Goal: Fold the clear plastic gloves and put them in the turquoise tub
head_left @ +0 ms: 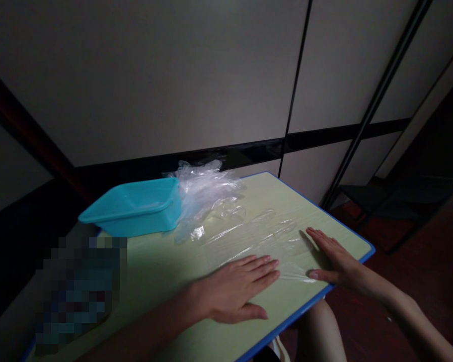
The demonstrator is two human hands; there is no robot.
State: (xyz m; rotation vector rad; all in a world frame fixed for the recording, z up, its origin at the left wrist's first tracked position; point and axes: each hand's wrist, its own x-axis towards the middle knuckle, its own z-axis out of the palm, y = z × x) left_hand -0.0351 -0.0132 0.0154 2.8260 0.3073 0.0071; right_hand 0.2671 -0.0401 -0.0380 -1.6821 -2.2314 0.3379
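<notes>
A clear plastic disposable glove (249, 236) lies spread on the pale table (162, 281), its long fingers pointing away to the upper right. My left hand (237, 289) rests palm down over its near part, fingers stretched out and thumb apart. At the table's right edge, my right hand (335, 259) is open, thumb spread from the straight fingers. Its thumb tip is by a taut, creased corner of the film; whether it presses on it I cannot tell. Beyond the spread glove sits a loose heap of similar clear gloves (209, 188).
A turquoise plastic basin (136, 218) stands at the table's far left, touching the heap. A pixelated object (81, 296) lies on the left side. Pale cabinet panels (181, 80) rise behind the table. A dark chair (385, 201) is at the right.
</notes>
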